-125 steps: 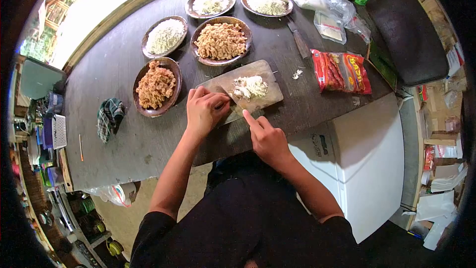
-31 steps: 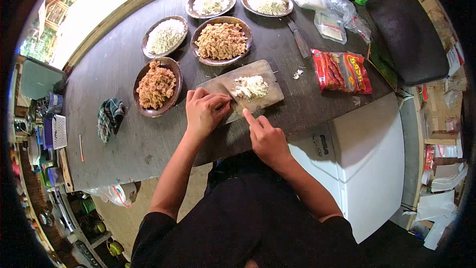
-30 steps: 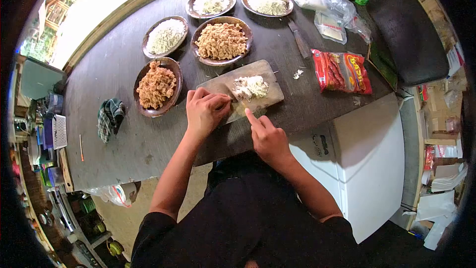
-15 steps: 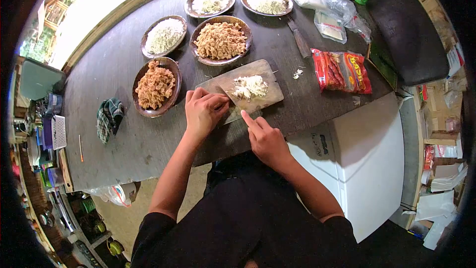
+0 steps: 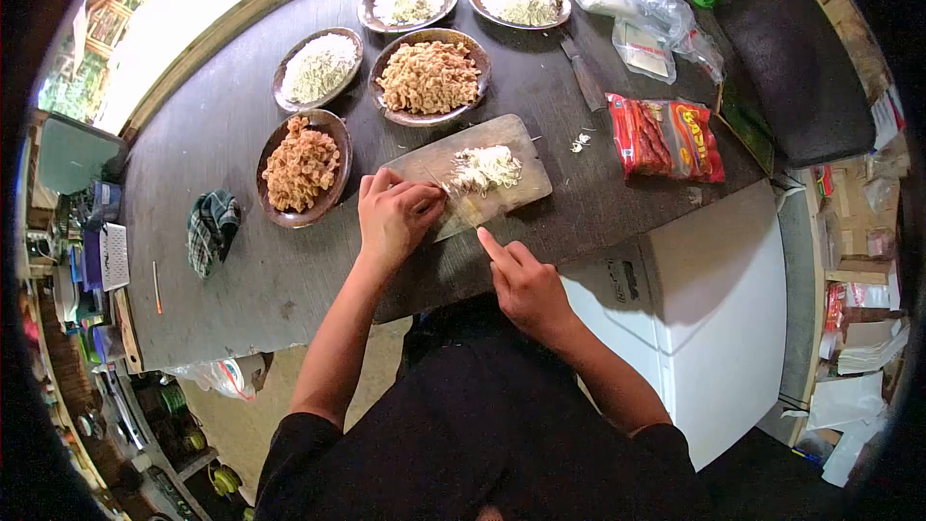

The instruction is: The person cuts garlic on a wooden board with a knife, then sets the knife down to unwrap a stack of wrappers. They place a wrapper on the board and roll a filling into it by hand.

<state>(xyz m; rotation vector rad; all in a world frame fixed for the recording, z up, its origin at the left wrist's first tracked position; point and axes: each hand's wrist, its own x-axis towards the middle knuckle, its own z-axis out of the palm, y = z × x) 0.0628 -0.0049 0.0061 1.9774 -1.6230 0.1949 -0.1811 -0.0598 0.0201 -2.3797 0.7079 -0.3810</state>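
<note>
On the wooden cutting board [image 5: 526, 195] lies a small heap of pale, finely cut shreds [image 5: 487, 169]. My left hand [image 5: 394, 217] rests at the board's left part, fingertips bunched and pressed down beside the heap. Whatever they pinch is mostly hidden. My right hand [image 5: 526, 282] is closed around a knife [image 5: 466, 208], its index finger stretched along the top. The thin blade points toward my left fingertips and is hard to see against the board. The knife's handle is hidden in my palm.
Beyond the board stand bowls of brown crumbly food [image 5: 429, 77] and plates of pale shreds [image 5: 321, 68]. A second knife [image 5: 584, 77], a red food packet [image 5: 664, 138] and plastic bags [image 5: 632, 5] lie right. A checked cloth [image 5: 213, 230] lies left.
My right hand with the knife has drawn back slightly toward me and to the right. My left hand stays nearly in place.
</note>
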